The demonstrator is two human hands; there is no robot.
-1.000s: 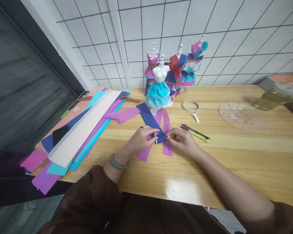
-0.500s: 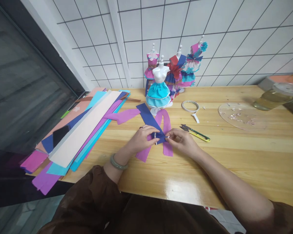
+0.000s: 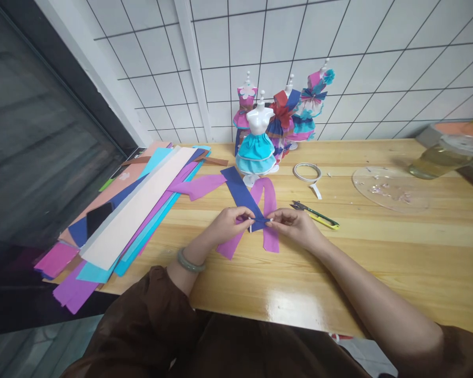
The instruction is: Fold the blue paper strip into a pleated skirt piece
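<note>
Both hands meet over the lower end of a dark blue paper strip. My left hand pinches the left part of a narrow, gathered dark blue piece, and my right hand pinches its right end. Whether that gathered piece is part of the strip or separate, I cannot tell. A small white bit shows at each pinch. Beneath lies a looped purple strip, its two ends spreading toward me. Just beyond stands a small white dress form in a two-layer turquoise skirt.
Several dressed forms stand behind. Thread snips lie right of my right hand, with a tape roll beyond. A clear plate and a jar of yellowish liquid are at right. Stacked coloured strips and a phone cover the left.
My left fingers have shifted and now pinch closer to the table. The gathered dark blue piece looks flatter and narrower between my hands. My right hand stays nearly in place.
</note>
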